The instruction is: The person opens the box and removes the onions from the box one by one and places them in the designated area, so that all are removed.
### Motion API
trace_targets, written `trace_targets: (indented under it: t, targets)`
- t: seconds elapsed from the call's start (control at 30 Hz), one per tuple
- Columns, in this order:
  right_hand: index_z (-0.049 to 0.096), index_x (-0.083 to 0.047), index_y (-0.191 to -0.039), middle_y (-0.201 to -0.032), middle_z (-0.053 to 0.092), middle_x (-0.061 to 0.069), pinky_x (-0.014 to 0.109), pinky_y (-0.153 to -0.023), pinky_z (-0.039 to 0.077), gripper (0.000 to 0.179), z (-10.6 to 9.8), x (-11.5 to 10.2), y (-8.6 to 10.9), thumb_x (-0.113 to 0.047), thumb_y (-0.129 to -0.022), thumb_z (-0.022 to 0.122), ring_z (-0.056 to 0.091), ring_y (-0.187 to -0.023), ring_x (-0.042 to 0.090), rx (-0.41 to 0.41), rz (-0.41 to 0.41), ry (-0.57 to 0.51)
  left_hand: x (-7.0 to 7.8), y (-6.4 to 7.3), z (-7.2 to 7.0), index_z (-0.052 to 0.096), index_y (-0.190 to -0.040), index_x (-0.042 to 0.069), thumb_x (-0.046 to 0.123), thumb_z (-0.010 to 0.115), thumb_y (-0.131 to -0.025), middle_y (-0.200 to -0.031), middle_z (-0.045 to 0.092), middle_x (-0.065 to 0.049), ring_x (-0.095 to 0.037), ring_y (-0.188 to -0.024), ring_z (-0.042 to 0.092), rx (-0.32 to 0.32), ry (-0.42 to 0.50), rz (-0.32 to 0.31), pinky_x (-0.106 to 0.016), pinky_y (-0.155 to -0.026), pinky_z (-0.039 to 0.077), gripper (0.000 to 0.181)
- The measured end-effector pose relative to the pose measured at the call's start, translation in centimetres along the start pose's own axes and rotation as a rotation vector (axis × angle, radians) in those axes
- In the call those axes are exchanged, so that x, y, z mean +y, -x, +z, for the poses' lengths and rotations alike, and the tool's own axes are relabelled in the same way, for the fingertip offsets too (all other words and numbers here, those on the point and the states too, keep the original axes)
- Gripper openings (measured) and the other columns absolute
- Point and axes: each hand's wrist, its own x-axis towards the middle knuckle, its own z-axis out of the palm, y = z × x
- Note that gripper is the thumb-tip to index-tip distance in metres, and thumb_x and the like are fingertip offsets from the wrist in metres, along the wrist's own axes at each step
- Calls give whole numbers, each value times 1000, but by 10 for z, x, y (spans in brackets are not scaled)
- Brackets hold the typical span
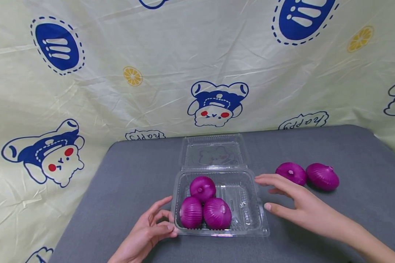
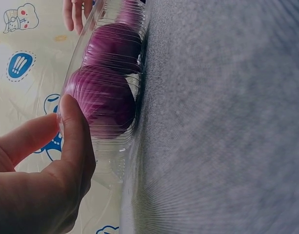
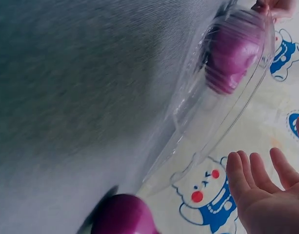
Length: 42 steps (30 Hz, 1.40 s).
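Note:
A clear plastic clamshell box [image 1: 247, 204] lies on the table with its lid [image 1: 214, 151] folded back, away from me. Three purple onions sit in the left part of its base: one at the back [image 1: 202, 188], one at front left [image 1: 191, 213] and one at front centre [image 1: 218, 214]. My left hand [image 1: 148, 232] pinches the box's rim near the front left corner, thumb and finger meeting there in the left wrist view. Just off the right wall hovers my right hand [image 1: 297, 202], fingers extended and holding nothing, its palm visible in the right wrist view [image 3: 273, 197].
Two more purple onions, one [image 1: 291, 173] partly behind my right hand and another [image 1: 322, 177] beside it, lie right of the box on the grey cloth-covered table [image 1: 118, 190]. A pale printed curtain [image 1: 164, 102] hangs behind the table's far edge.

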Motion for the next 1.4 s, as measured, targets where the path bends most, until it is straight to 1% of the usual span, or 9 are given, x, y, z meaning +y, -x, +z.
trace_targets:
  t: [0.07,0.17,0.3,0.5,0.63,0.93,1.03,1.23,1.4]
  targets:
    - [50,-25,-141,-139,50,-4,31,-93,51,57,4,-3,-2,-16,-90,74,49,-124,11,-20,-19,-52,1,0,0,17,-154,4,-9,60,-88,-102,51,-9,-19,-84,67,2,1,-3,-38,-89,53,80]
    - [49,-27,-141,-139,50,-4,32,-93,52,56,10,-6,-6,-17,-91,72,49,-124,12,-48,-18,-97,1,0,0,17,-154,4,-8,60,-88,-102,51,-9,-19,-84,67,7,3,-10,-38,-89,53,80]
    - [49,-30,-141,-139,50,-7,34,-93,52,52,18,-9,-10,-23,-93,70,50,-124,14,-101,10,-138,1,0,0,17,-154,3,-7,61,-88,-102,52,-9,-19,-84,67,12,4,-14,-38,-89,53,79]
    - [47,-35,-141,-141,47,-10,38,-92,53,51,29,-11,-16,-33,-95,67,54,-121,24,-198,53,-163,1,0,1,18,-154,3,-7,62,-89,-102,52,-10,-19,-84,67,18,16,-25,-37,-88,54,79]
    - [47,-38,-140,-142,46,-12,41,-91,53,50,35,-11,-21,-38,-94,66,54,-120,24,-246,82,-149,2,0,0,18,-154,3,-6,62,-89,-102,52,-10,-19,-85,67,19,23,-30,-37,-88,54,79]
    - [46,-42,-139,-142,45,-17,48,-98,47,50,48,-10,-36,-40,-93,67,44,-131,12,-268,54,-33,0,0,0,16,-154,2,-6,62,-89,-102,52,-9,-19,-86,67,2,8,-19,-38,-89,53,80]
    - [48,-39,-140,-142,45,-17,48,-98,48,50,50,-9,-41,-44,-93,66,44,-131,12,-285,45,-28,0,0,0,16,-154,2,-6,63,-89,-101,52,-9,-20,-86,67,4,8,-18,-38,-89,53,80]
    - [50,-29,-141,-139,47,-16,44,-96,50,53,53,-7,-53,-48,-93,64,47,-126,13,-345,36,-22,1,0,0,17,-154,2,-6,62,-89,-101,52,-9,-20,-86,67,5,10,-17,-37,-88,54,80]
    - [50,-32,-140,-137,49,-14,41,-95,51,55,56,-6,-62,-50,-91,66,50,-121,11,-401,59,-9,0,0,0,17,-153,2,-6,62,-89,-101,53,-9,-20,-85,67,7,15,-18,-37,-88,54,79]
